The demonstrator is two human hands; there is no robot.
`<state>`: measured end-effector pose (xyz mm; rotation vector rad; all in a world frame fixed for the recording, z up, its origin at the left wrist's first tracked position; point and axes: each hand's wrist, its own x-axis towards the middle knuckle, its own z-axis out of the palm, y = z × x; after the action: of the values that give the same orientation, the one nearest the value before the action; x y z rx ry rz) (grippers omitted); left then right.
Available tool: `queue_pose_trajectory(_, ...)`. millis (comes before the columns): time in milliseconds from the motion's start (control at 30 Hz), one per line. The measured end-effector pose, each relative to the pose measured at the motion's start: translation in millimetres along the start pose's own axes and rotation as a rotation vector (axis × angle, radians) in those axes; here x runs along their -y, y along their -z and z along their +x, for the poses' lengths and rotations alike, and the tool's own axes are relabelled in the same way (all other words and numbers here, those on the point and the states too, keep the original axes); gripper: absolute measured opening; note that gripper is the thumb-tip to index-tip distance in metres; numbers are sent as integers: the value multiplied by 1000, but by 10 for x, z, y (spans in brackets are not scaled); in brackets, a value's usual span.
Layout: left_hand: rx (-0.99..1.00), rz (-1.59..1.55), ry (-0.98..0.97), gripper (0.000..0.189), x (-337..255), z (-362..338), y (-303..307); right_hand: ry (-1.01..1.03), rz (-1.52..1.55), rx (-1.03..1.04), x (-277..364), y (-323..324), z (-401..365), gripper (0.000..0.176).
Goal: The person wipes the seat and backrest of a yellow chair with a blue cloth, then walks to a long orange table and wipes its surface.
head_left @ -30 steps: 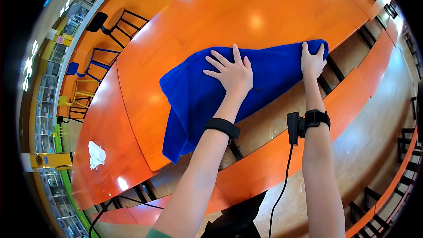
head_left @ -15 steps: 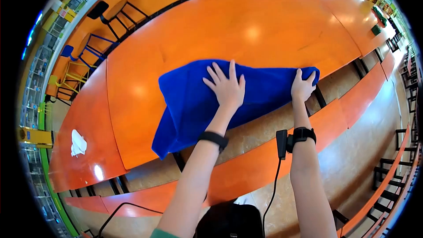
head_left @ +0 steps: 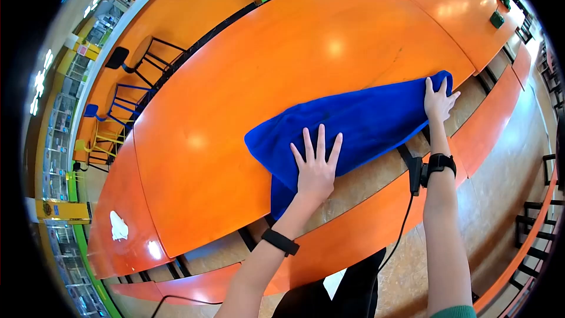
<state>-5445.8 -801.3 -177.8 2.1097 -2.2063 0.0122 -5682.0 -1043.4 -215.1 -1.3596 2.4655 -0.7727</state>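
Observation:
A blue cloth [head_left: 359, 118] lies along the near edge of the orange table, with its lower left part hanging over that edge. My left hand [head_left: 316, 174] is open, its fingers spread flat against the cloth's near side. At the cloth's narrow right end, my right hand [head_left: 438, 105] rests with its fingers apart; some touch the cloth and others reach past it. Whether any fabric is pinched there is hard to see. Both wrists wear black bands, and a cable hangs from a black device [head_left: 416, 176] at the right one.
A crumpled white tissue [head_left: 119, 226] lies on the left table section. Dark green items [head_left: 497, 19] rest at the far right end. An orange bench [head_left: 353, 232] runs along the near side, and stools [head_left: 156, 59] stand beyond the far edge.
The cloth's right end has shifted right and up in view along with my right hand. My left hand now sits lower on the cloth, nearer the table edge. My right fingers have spread.

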Motion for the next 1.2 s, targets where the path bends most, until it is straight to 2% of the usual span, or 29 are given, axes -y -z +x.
queue_pose_trajectory(167,-53,54,-18,75,-464,523,-149,161,-259,-98,-35,3,641,62)
queue_pose_trajectory(267,-38,38,2,77,-720,878,-185,180,-236,-148,-82,-14,959,57)
queue_pose_trajectory(400,-18,-5,-18,91,-1030,1271,-212,290,-217,-285,-192,-20,1429,51)
queue_pose_trajectory(500,-29,-34,-4,90,-1476,1769,-248,373,-227,-375,-248,4,1771,46)
queue_pose_trajectory(567,-69,-6,-8,85,-1760,2107,-313,460,-170,-562,-269,-11,1964,35)
queue_pose_trajectory(633,-71,6,-32,84,-2017,2405,-344,545,-187,-609,-268,41,2129,34)
queue_pose_trajectory(667,-83,9,-49,83,-2114,2527,-350,563,-216,-620,-254,74,2202,33)
queue_pose_trajectory(800,-111,22,-68,79,-2221,2658,-374,650,-321,-417,-77,130,2243,25)
queue_pose_trajectory(900,-108,61,-63,79,-2230,2668,-411,559,-395,-343,-17,41,2292,29)
queue_pose_trajectory(1033,-124,58,-56,81,-2252,2685,-439,590,-353,-210,-41,47,2329,30)
queue_pose_trajectory(1067,-124,55,-52,81,-2251,2682,-440,647,-284,-290,-69,48,2321,28)
queue_pose_trajectory(1167,-112,55,-37,84,-2278,2668,-459,621,-172,-362,-145,84,2241,27)
queue_pose_trajectory(1200,-110,47,-32,85,-2269,2655,-460,663,-138,-478,-173,122,2191,26)
